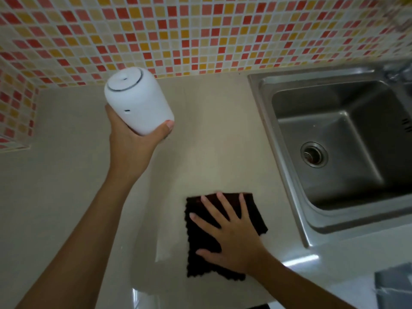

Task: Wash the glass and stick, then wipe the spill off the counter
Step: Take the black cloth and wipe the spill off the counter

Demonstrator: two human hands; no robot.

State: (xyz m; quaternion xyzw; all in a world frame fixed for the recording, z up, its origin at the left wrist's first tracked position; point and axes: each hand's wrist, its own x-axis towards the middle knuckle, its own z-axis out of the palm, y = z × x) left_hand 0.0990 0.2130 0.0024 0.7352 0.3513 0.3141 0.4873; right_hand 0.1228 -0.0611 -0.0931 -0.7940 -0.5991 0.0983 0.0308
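Observation:
My right hand [231, 233] lies flat with spread fingers on a dark brown cloth [200, 246], pressing it onto the beige counter [211, 134] near the front edge. My left hand [131, 139] grips the bottom of a white rounded canister [136, 99] and holds it tilted above the counter at the left. A faint wet sheen shows on the counter left of and in front of the cloth. No glass or stick is in view.
A steel sink [334, 139] with a drain [314, 154] is set into the counter at the right. A mosaic tile wall [200, 34] runs along the back and left. A grey object [394, 286] sits at the bottom right corner.

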